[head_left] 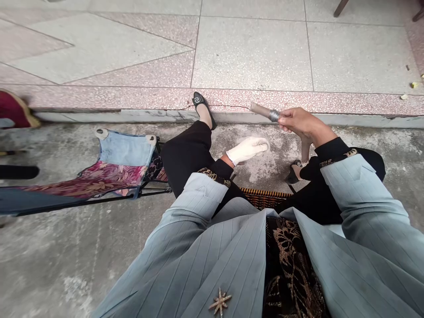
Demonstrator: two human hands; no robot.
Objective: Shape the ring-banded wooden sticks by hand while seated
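My right hand (298, 123), bare, is closed around a beige rod with silver wire (274, 115) wound in a coil near my fingers. The rod's blunt end (260, 110) points left over the step edge. How far the rod runs behind my hand is hidden. My left hand (247, 150) wears a white knitted glove and hangs between my knees, lower and to the left. Its fingers are curled together; whatever may be inside them does not show. The two hands are apart.
A pink and grey terrazzo step (251, 57) lies ahead, above the rough concrete ground (106, 247). My left shoe (202, 108) rests on the step edge. A folding chair (127, 150) stands at left, near a red shoe (15, 110). Under me is a woven seat (265, 197).
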